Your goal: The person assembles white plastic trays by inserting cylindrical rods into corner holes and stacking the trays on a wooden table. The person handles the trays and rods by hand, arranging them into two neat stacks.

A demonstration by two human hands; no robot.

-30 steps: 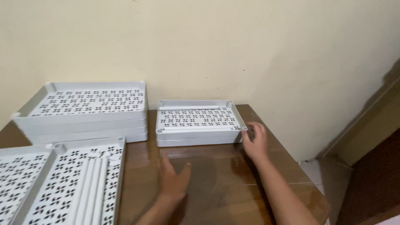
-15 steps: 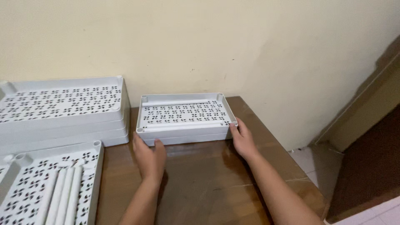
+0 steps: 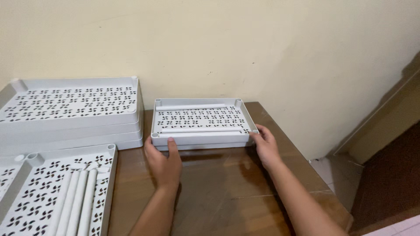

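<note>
Now that both hands have closed in, the left hand and right hand loosely grip the small white perforated plastic tray on the brown wooden table.

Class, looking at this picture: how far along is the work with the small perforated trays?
Done: the small white trays sit stacked in two on the wooden table. In hand: the left hand and right hand grip the stack's front edge and corner. Left: the stack is not lifted; white tubes lie loose in another tray.
</note>
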